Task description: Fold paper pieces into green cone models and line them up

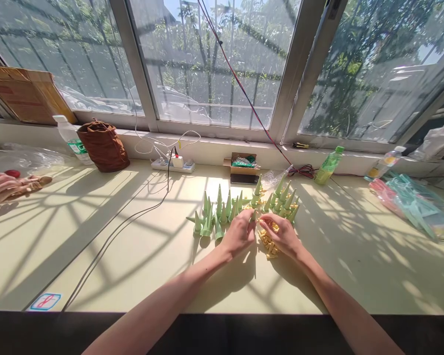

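Observation:
My left hand (240,230) is closed on a green plastic cone (254,215), its tip showing above the fingers. Close beside it, my right hand (281,233) pinches a small yellow piece (259,220) against or near that cone; whether they touch I cannot tell. Under the right fingers lies a pile of small yellow pieces (269,245). Several green cones (219,204) stand or lie to the left of my hands. Another group of green cones (281,197) stands behind the right hand, with yellow bits among them.
Behind the cones are a phone (244,179) and a small cardboard box (243,162). A power strip (173,165) trails cables across the table (133,276). A brown pouch (103,146), a green bottle (328,165) and plastic-wrapped items (414,204) stand around. Another person's hands (3,187) are at far left.

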Available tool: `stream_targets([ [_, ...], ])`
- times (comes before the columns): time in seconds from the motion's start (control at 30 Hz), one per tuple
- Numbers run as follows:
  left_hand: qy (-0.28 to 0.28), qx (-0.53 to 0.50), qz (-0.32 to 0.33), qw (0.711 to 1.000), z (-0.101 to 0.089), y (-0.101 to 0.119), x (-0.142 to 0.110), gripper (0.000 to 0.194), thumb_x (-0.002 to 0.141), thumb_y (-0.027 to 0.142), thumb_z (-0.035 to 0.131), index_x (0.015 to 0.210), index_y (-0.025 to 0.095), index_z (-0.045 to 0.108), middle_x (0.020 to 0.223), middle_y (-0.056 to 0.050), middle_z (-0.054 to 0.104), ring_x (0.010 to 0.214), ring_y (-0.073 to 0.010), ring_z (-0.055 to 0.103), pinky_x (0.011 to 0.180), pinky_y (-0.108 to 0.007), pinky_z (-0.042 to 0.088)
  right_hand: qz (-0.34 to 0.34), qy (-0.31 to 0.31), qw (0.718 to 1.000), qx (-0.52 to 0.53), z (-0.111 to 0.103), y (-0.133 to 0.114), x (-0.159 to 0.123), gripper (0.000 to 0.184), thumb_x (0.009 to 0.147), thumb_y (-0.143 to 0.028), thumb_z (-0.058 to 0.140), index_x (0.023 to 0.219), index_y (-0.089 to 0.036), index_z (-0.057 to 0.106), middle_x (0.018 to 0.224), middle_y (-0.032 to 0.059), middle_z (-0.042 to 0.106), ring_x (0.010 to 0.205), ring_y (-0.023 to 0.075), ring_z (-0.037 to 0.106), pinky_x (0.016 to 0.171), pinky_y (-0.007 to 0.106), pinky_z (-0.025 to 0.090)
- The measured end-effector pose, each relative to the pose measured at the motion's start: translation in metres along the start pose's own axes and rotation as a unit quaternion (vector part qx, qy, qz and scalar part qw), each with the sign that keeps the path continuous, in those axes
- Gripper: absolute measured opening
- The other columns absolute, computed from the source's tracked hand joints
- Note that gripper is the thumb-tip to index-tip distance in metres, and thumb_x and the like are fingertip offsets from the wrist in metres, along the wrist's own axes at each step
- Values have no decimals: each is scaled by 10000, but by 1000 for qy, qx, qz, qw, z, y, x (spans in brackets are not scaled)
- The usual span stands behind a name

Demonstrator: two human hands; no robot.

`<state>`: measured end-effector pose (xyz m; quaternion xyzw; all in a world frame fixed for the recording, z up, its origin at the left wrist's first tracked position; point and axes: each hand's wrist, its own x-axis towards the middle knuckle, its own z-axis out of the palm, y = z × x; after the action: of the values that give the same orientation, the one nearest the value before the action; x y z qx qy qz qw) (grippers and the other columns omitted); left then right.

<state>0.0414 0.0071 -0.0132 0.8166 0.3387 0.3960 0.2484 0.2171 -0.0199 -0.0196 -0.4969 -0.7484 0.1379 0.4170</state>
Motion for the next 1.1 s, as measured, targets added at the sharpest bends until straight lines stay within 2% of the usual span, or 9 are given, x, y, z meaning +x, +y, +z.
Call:
stream_targets([
  [0.13, -5, -6, 0, 1000, 0, 1, 0, 151, 816, 52, 449, 890, 160, 525, 774, -12, 536, 626, -118, 469, 564, -231, 372, 9, -8, 1000, -13, -1, -2, 0, 303, 960, -374, 455, 865, -190, 675, 773, 44, 691, 668, 180, 616, 630, 285, 484],
  [0.33, -3, -11, -9, 1000, 0, 2, 0, 196, 827, 53, 446, 964, 154, 545, 808, -27, 564, 641, -127, 488, 574, -240, 389, 13, 9, 1000, 6, -1, -1, 0, 216, 898, -357, 569, 1013, -191, 645, 871, 49, 703, 748, 190, 651, 705, 291, 507],
  [0.43, -2, -7, -5, 1000, 0, 2, 0, 188, 826, 56, 447, 950, 158, 543, 795, -22, 555, 628, -125, 475, 565, -237, 376, 1, 3, 1000, -1, -1, -1, 0, 199, 911, -354, 540, 939, -189, 647, 820, 41, 684, 686, 179, 628, 654, 282, 493],
  [0.6, -3, 5, 3, 1000, 0, 2, 0, 149, 829, 56, 439, 893, 161, 523, 766, -9, 520, 616, -118, 449, 563, -236, 355, 14, -10, 1000, -16, -1, -2, 0, 294, 958, -368, 459, 834, -191, 658, 730, 26, 665, 633, 168, 598, 602, 272, 460],
  [0.8, -4, 5, -2, 1000, 0, 2, -1, 147, 852, 62, 420, 922, 161, 504, 803, -17, 529, 639, -124, 478, 577, -239, 374, 22, 9, 1000, 17, -1, -2, 0, 210, 895, -358, 569, 993, -186, 639, 866, 54, 699, 745, 196, 647, 705, 302, 509],
  [1.1, -13, 5, 2, 1000, 1, 1, 0, 129, 848, 44, 423, 871, 157, 480, 770, -8, 508, 627, -120, 453, 576, -234, 361, 9, -19, 1000, -5, 0, 0, 0, 246, 948, -344, 489, 870, -178, 653, 788, 43, 678, 679, 174, 604, 626, 284, 454],
])
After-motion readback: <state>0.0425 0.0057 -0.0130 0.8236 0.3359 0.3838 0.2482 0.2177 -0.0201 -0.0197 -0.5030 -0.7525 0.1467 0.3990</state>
